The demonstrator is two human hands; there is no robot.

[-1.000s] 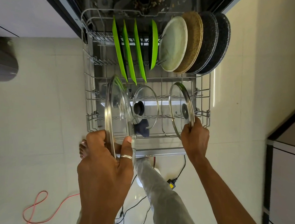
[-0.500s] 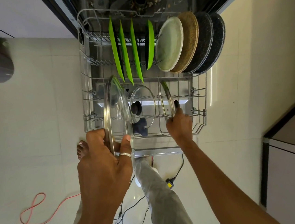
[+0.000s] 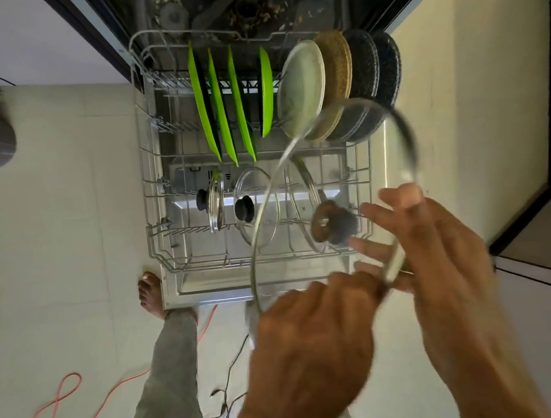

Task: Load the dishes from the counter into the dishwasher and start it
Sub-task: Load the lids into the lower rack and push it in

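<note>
A large glass lid with a steel rim and a dark knob is tilted in the air over the right front of the lower dishwasher rack. My left hand grips its lower rim. My right hand lies against its right side with fingers spread straight across the glass. Three smaller glass lids stand in the rack's front row: one at the left, one in the middle, one edge-on at the right. Both hands and the held lid are blurred.
Several green plates and several round plates stand in the back row. The open dishwasher door lies under the rack. My bare foot is at its left corner. An orange cable and black cables lie on the floor.
The large lid has come up from the rack's left front and swung to the right. My right hand has let go of the right-hand lid and moved onto the large lid.
</note>
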